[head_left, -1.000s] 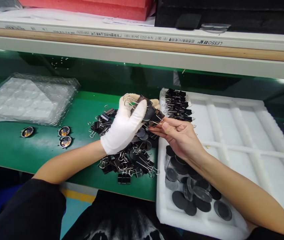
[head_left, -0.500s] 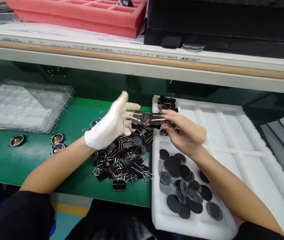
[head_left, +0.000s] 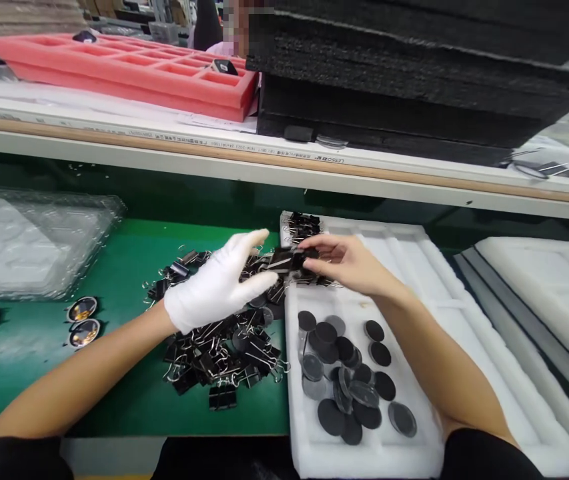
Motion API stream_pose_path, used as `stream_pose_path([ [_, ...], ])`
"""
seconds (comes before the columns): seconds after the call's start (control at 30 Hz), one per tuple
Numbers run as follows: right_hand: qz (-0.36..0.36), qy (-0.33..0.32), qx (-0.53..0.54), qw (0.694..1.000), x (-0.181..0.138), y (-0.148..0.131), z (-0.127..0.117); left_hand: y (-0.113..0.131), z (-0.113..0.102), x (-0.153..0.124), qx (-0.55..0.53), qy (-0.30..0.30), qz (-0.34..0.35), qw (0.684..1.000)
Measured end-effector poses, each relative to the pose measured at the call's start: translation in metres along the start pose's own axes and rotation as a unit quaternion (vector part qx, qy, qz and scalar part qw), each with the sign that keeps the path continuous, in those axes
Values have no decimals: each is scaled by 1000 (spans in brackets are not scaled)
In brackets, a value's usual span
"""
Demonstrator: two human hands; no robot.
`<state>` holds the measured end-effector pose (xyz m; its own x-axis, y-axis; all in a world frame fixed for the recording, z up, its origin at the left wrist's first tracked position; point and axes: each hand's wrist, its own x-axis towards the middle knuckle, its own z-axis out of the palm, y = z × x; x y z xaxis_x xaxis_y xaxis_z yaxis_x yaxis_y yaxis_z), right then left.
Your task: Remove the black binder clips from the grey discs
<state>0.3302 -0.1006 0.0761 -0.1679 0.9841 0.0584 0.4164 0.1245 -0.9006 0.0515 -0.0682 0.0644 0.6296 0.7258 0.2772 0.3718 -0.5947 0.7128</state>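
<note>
My left hand point(head_left: 219, 283), in a white glove, has thumb and fingers spread around the near side of a black binder clip point(head_left: 281, 259). Its thumb lies close to the clip's lower edge; whether they touch is unclear. My bare right hand point(head_left: 351, 263) pinches a second dark binder clip point(head_left: 305, 256) close against the first; what sits between the two is too dark to make out. Under the hands spreads a pile of loose binder clips point(head_left: 209, 357) with silver handles. Black and clear round discs point(head_left: 331, 337) lie in the white foam tray point(head_left: 314, 460) at right.
More clips point(head_left: 301, 227) crowd the tray's back left corner. Clear plastic trays point(head_left: 29, 247) and small round parts point(head_left: 84, 331) lie at left. A shelf edge point(head_left: 164, 150) crosses behind, bearing a pink foam tray point(head_left: 129, 83) and black foam blocks point(head_left: 389, 100). More foam sheets point(head_left: 539, 287) stand right.
The camera view has tilted up and shifted right. My left fingers have moved from the clip's silver handles to a spread pose around it. My right hand still holds its clip.
</note>
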Motion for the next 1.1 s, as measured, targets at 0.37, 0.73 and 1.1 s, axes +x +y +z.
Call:
stream_pose_path([
  [0.37, 15, 269, -149, 951, 46, 159, -138, 13, -27, 1, 50, 4, -52, 997],
  [0.73, -19, 242, -198, 950, 44, 185, -132, 12, -29, 6, 42, -5, -88, 995],
  [1.1, -18, 232, -267, 935, 41, 179, -118, 10, -26, 9, 67, -49, -90, 992],
])
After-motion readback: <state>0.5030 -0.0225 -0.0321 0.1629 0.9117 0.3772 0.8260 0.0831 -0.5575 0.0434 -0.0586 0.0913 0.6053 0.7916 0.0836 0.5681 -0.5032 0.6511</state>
